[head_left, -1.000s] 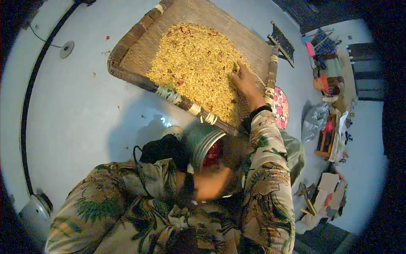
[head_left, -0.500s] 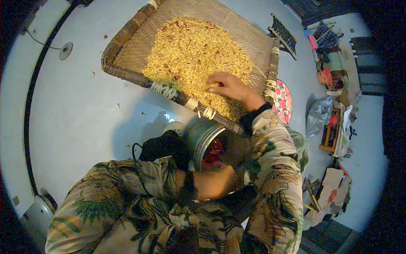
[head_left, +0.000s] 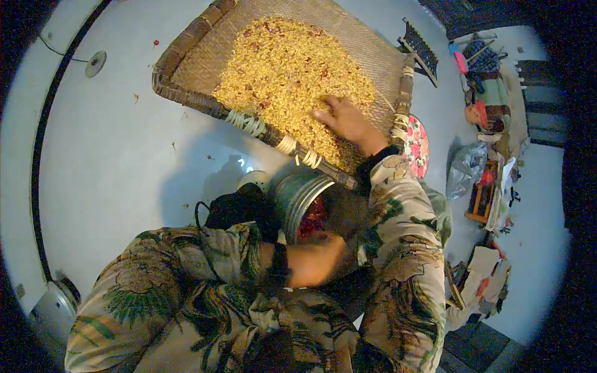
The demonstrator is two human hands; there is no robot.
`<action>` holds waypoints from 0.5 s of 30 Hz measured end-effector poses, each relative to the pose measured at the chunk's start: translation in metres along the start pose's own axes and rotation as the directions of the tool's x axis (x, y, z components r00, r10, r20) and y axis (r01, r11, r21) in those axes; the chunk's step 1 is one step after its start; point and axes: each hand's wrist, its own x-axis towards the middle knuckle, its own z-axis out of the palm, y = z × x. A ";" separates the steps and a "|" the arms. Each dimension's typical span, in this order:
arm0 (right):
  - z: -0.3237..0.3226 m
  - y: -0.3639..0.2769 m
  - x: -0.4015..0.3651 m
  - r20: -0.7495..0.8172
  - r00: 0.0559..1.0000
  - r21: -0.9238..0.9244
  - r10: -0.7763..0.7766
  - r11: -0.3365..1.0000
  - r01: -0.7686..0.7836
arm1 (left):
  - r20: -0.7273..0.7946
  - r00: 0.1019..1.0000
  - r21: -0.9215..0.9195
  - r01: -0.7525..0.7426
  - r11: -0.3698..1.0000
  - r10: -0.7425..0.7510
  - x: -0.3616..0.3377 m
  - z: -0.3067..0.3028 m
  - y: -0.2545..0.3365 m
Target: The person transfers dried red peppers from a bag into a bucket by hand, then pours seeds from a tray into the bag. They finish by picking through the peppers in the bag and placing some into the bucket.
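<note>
My right hand (head_left: 349, 123) lies low over a heap of yellow seeds (head_left: 292, 74) flecked with red bits, thumb and fingers apart, with nothing held between them. The seeds are spread on a woven tray (head_left: 186, 71) with a thick, bound rim. My left hand (head_left: 318, 260) is at the mouth of a tilted green bucket (head_left: 292, 200) below the tray. Motion smears its fingers, and I cannot tell what they hold. Inside the bucket is a dark red heap (head_left: 313, 219) that looks like dried chillies.
A round floral-topped stool (head_left: 415, 146) stands under the tray's right corner. Further right are a clear plastic bag (head_left: 467, 168) and a wooden frame (head_left: 482, 199). A dark folding stool (head_left: 420, 53) is beyond the tray. Small red scraps lie on the pale floor (head_left: 112, 180).
My right hand has shifted slightly right on the seeds, and its curled fingers have spread. A greenish blur near the tray's front rim is gone. My left hand stays at the bucket.
</note>
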 end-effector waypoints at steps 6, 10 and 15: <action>-0.001 -0.035 -0.016 0.353 0.919 -0.005 -0.176 0.982 0.190 | -0.124 0.992 0.025 0.034 0.999 -0.030 -0.002 0.003 0.001; 0.023 -0.004 -0.015 0.359 0.899 0.138 -0.251 0.967 0.215 | -0.217 0.973 0.029 0.088 0.996 -0.080 0.001 0.008 0.005; 0.003 -0.026 -0.032 0.464 0.881 0.255 -0.093 0.966 -0.032 | -0.329 0.929 -0.010 0.175 0.985 -0.168 0.002 0.012 0.007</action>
